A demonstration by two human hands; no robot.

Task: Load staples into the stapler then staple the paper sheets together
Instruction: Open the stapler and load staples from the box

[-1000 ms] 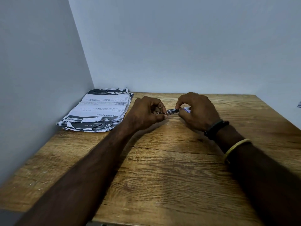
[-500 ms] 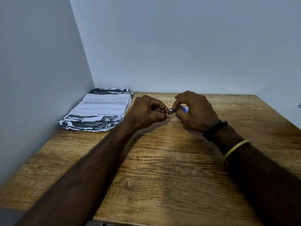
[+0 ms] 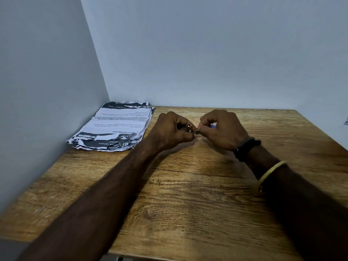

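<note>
Head view: a wooden table is seen, with the paper sheets left as a stack in its far left corner, against the wall and well apart from the work, presumably set aside until loading is done. Both hands are held together just above the middle of the table. The right hand is curled round the small stapler, so that it is steadied. Its long axis is laid roughly left to right, the metal end pointed at the left hand and a blue end showing behind the right fingers. A small metal piece is pinched by the curled left fingers at that end. Whether it is staples cannot be told.
</note>
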